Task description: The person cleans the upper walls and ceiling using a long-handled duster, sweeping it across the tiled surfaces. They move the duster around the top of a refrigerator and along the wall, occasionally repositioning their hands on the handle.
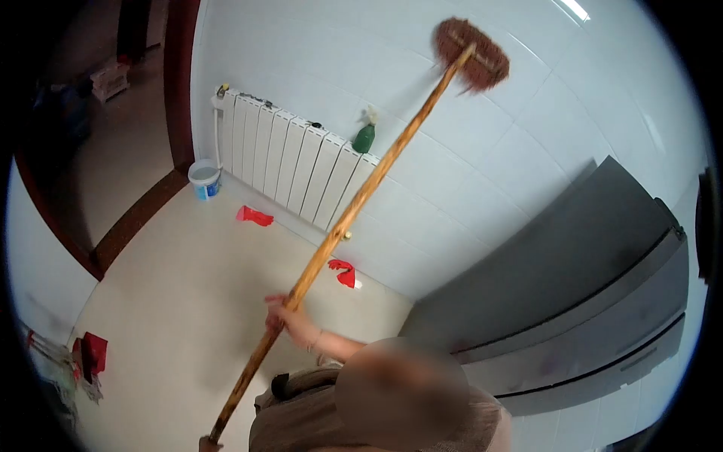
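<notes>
A long wooden pole (358,202) runs diagonally up from the lower left. Its reddish-brown bristle head (472,55) is against or close to the white tiled wall, high up. My right hand (284,313) is wrapped round the middle part of the pole, with the forearm reaching in from the right. Near the bottom edge my left hand (210,444) closes on the pole's lower end, mostly cut off by the frame. The pole passes in front of the right end of a white radiator (286,154).
A green bottle (364,138) stands on the radiator. On the floor are a white bucket (204,179), a red glove (255,216), another red item (343,273) and a red dustpan (93,353). A dark grey fridge (542,248) stands right; a doorway opens left.
</notes>
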The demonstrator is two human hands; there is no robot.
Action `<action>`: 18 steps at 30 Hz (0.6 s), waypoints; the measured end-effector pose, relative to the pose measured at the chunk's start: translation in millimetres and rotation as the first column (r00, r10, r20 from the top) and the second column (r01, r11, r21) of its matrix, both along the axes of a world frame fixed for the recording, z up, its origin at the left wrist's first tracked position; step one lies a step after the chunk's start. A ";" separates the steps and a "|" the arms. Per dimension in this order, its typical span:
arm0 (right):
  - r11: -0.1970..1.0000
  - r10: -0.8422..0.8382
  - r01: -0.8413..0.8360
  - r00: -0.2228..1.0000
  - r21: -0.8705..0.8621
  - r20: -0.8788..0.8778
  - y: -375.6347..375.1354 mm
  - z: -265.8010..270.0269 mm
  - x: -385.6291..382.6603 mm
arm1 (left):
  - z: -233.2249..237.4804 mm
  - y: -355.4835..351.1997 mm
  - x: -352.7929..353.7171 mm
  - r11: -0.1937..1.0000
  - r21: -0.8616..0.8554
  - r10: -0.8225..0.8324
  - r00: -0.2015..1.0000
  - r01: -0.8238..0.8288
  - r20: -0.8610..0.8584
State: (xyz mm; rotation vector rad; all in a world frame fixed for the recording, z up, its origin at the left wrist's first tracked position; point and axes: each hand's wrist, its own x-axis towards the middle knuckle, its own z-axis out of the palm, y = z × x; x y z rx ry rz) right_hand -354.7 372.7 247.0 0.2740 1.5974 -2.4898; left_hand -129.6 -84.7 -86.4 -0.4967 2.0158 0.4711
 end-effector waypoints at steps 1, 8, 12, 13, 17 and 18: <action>0.999 -0.038 0.038 0.999 0.017 -0.031 7.1 7.4 -13.9 | 2.6 16.0 -16.3 0.999 0.035 0.000 0.999 0.001 -0.038; 0.997 -0.021 0.040 0.970 0.073 -0.242 79.8 128.7 -128.9 | 107.5 160.6 -132.9 0.917 0.398 0.102 0.942 0.035 -0.320; 0.997 0.001 0.020 0.963 0.077 -0.268 92.8 162.8 -146.2 | 95.6 187.7 -153.1 0.880 0.475 0.117 0.961 0.017 -0.251; 0.995 0.006 0.020 0.967 0.102 -0.256 92.9 158.0 -146.0 | 92.5 189.2 -151.9 0.873 0.488 0.112 0.964 0.020 -0.241; 0.997 0.004 0.013 0.976 0.076 -0.218 73.7 115.0 -125.0 | 82.6 156.9 -120.1 0.934 0.358 0.048 0.983 0.019 -0.177; 0.998 0.014 -0.002 0.982 0.062 -0.186 63.8 101.7 -115.6 | 66.4 137.0 -104.9 0.937 0.348 0.025 0.985 0.036 -0.170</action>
